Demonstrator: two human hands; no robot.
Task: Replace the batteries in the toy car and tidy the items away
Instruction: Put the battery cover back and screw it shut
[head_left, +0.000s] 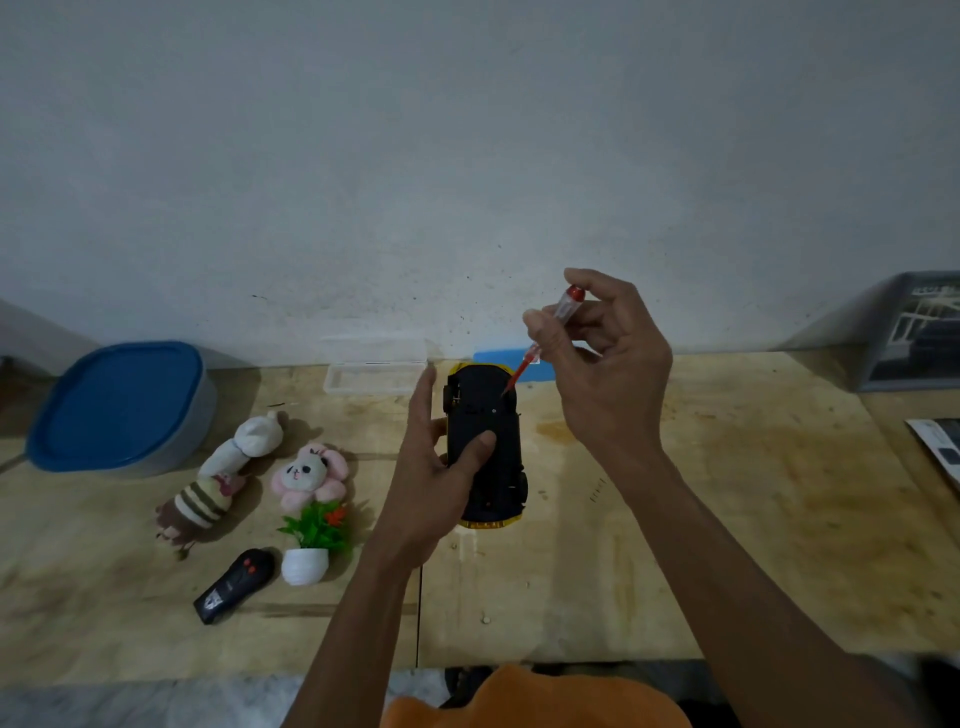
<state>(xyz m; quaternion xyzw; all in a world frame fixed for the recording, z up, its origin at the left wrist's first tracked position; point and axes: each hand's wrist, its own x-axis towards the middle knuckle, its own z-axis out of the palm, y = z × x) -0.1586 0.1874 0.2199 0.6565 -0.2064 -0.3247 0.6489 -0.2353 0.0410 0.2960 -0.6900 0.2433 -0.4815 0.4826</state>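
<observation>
Nearest, the left hand (434, 483) grips the upturned yellow-and-black plastic toy car (485, 447) at frame centre on the wooden table (727, 519); the right hand (602, 358) pinches a slim red-tipped clear-handled screwdriver (545, 338). Light, rigid, probably slippery: best held by its sides.

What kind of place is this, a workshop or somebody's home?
Probably a home, at a makeshift plywood table against a plain wall: soft toys, a small potted plant and a blue-lidded tub sit around the upturned toy car.

Toys (249, 483) left of car (485, 447); case (375, 378) behind.
</observation>
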